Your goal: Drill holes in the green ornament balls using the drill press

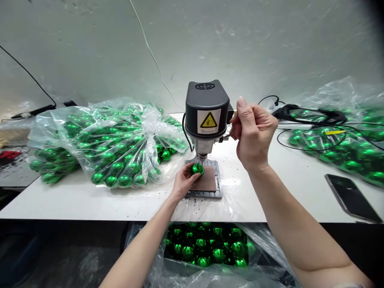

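A small bench drill press [207, 108] with a black motor cover and a yellow warning label stands on the white table. Between its fingers and thumb my left hand [183, 182] holds a shiny green ball [197, 169], right beside the drill chuck [203, 157]. Under the ball lies a brown board [207, 182] on the grey slotted base [218, 188]. My right hand [253, 132] is closed at the press's right side, around its feed lever [225, 138]; the fingers hide most of the lever. Whether the bit touches the ball I cannot make out.
Clear plastic bags of green balls [114, 144] fill the left of the white table [90, 204]; another bag [351, 156] lies at the right among black cables. A phone [351, 197] rests near the right edge. Below the front edge is an open plastic-lined container of green balls [207, 244].
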The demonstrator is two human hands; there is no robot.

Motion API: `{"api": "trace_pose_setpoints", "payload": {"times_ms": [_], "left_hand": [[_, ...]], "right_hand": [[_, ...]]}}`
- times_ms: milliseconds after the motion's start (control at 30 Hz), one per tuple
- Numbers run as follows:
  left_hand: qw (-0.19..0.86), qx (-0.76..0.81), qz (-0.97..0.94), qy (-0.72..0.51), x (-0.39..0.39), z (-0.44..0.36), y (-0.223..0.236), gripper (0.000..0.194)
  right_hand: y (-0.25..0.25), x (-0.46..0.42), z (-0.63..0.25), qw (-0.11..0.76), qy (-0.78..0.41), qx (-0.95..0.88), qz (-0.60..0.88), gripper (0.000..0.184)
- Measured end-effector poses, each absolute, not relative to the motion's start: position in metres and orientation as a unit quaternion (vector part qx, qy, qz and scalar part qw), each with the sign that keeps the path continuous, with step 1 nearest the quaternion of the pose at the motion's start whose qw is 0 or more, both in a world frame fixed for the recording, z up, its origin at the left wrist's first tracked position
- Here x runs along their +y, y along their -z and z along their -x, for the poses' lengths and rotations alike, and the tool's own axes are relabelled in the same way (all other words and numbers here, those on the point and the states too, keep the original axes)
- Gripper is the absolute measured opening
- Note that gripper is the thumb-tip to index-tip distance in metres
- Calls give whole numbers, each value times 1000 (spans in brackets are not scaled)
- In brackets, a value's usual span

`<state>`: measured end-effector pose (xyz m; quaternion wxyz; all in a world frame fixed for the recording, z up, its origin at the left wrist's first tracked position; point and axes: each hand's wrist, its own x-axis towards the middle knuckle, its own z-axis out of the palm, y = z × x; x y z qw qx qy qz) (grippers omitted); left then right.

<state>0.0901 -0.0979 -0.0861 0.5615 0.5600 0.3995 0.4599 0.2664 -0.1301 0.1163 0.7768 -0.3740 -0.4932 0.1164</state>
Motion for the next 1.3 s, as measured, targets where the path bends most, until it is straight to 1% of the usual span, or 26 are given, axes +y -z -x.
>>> {"api": "trace_pose_setpoints", "payload": {"times_ms": [133,300,467,633,733,967,1100,1300], "left_hand": [[567,375,-570,-461,-97,-97,94,63],[529,357,-596,-487,-100,-101,100,62],[571,375,-542,-490,-97,-98,102,66],[552,408,-517,-510,-97,-88,94,66],[567,414,-507,-501,-98,-86,88,68],[559,404,-528,-496,-95,-96,91,58],[544,392,-559,-488,-95,-99,98,56],[472,375,-628,-493,-99,-101,95,50]], "right_hand": [[-116,-130,-266,779,-116,-493,370,44],[-116,-130,-265,788,-124,-482,364,43],[-117,-130,-265,788,-122,-480,365,42],[-117,-130,-265,789,-125,-480,363,42],[-117,-129,-265,789,-121,-481,363,43],[-116,-128,-266,797,-130,-472,355,43],[-120,-125,-268,787,-130,-481,364,44],[-132,-114,-271,789,-186,-467,355,46]]}}
